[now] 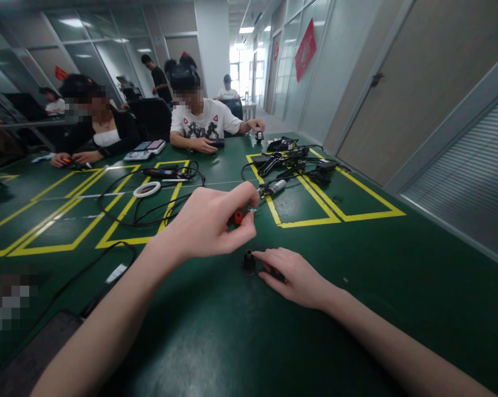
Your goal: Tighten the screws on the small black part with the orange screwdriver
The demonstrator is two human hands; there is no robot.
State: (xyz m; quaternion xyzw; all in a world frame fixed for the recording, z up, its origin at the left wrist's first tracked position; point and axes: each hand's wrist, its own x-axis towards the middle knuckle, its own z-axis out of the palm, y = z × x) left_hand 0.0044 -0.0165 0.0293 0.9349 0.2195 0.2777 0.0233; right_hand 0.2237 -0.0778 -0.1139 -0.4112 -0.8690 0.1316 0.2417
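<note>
My left hand (216, 220) is raised over the table, its thumb and fingers closed on a small dark piece with a round red end (238, 217). A bit of shiny metal shows at the fingertips, and the fingers hide the rest, so its kind is unclear. Below it, a small black cone-shaped part (248, 263) with a narrow neck stands upright on the green table (216, 331). Beside that part is my right hand (292, 273), index finger stretched to its neck, thumb apart and lower. The index tip seems to touch the neck; nothing is held in this hand.
Black cables and adapters (290, 160) lie heaped beyond my hands, near a silver cylinder (279, 186). Left of them are a white ring (146, 189) and a corded black tool (162, 172). Yellow tape (310, 223) marks the table. Two people sit across it, handling small objects.
</note>
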